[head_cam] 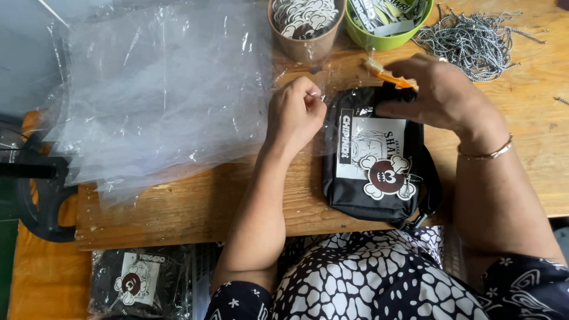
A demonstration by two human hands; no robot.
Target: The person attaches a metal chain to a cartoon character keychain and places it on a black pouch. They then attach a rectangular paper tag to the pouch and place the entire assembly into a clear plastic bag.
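Head view: a black pouch (373,160) in a clear sleeve was seen lying flat near the table's (195,207) near edge, a white card and a red-and-white sticker on its face. The sleeve's far left edge was pinched between the closed fingers of the left hand (294,112). The pouch's far end was pressed by the right hand (441,95), its fingers curled around an orange brush (388,74). Clear bags (160,89) were spread to the left. Farther off, a brown cup (305,26), a green bowl (385,24) and grey cords (474,41) were set.
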